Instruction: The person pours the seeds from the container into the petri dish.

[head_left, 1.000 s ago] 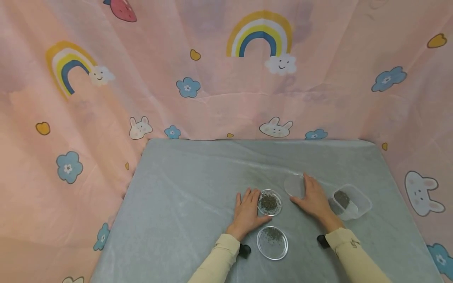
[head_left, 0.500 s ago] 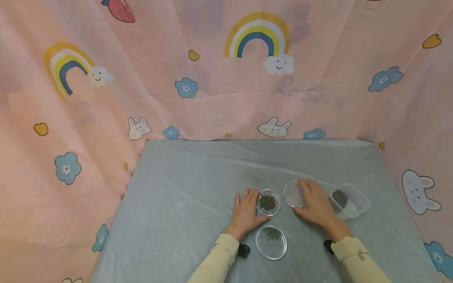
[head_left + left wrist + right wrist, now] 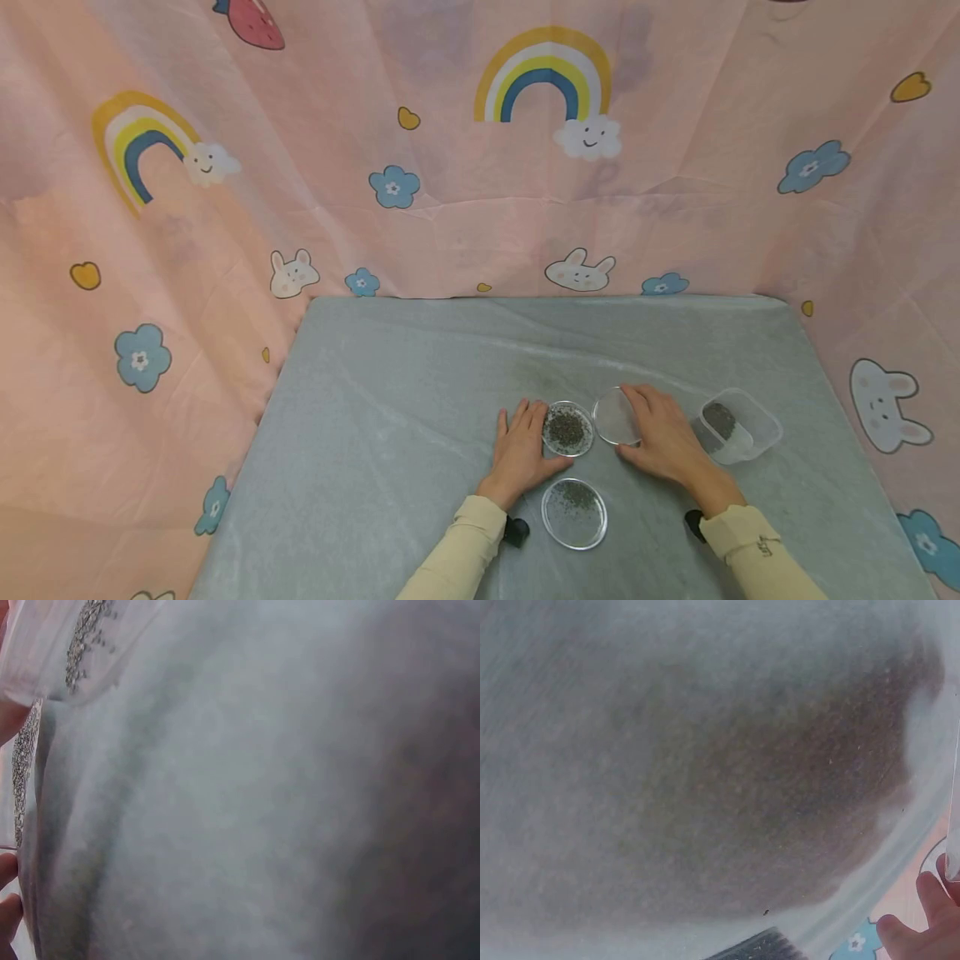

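In the head view, a small clear petri dish (image 3: 567,430) with dark granules stands mid-table. My left hand (image 3: 521,454) holds its left side, thumb at the near rim and fingers along the far left. Just to its right, my right hand (image 3: 660,437) grips a clear petri dish half (image 3: 617,418) by the edge between thumb and fingers; whether it is a lid or a base I cannot tell. Granules (image 3: 26,772) show between left thumb and fingertips in the left wrist view. The right wrist view catches fingers (image 3: 937,900) at its lower right corner.
Nearer me lies another round petri dish (image 3: 574,514) with a thin scatter of granules. A translucent plastic tub (image 3: 761,429) with more granules and a pale scoop-like piece stands right of my right hand. Grey cloth (image 3: 390,417) covers the table; a patterned pink curtain (image 3: 465,233) hangs behind.
My right hand has brought the clear dish half nearer to me and slightly left, close beside the granule dish. The left hand has stayed in place.
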A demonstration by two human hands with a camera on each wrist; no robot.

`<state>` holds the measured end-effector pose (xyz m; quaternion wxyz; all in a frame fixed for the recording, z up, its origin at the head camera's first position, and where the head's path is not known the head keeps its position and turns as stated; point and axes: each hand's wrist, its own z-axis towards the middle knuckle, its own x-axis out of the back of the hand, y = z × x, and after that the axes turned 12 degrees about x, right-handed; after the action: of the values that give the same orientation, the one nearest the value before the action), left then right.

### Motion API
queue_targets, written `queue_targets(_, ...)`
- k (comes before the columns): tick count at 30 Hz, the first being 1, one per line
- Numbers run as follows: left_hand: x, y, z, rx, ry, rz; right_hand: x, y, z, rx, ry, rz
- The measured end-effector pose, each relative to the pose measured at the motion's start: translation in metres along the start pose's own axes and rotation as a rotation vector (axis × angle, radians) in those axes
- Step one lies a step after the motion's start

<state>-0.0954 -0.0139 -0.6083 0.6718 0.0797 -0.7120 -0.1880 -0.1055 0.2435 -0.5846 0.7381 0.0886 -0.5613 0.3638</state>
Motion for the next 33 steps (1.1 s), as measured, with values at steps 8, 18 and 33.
queue_targets(8, 0.001, 0.000, 0.000, -0.005, 0.016, 0.014, 0.003, -0.004, 0.004, 0.016, 0.015, 0.025)
queue_targets(18, 0.002, 0.001, 0.000, 0.006, -0.005, 0.028, 0.005, -0.010, 0.018, 0.089, 0.083, 0.030)
queue_targets(33, 0.001, -0.001, 0.000, -0.012, 0.009, 0.034, -0.005, -0.024, 0.044, 0.058, 0.021, 0.121)
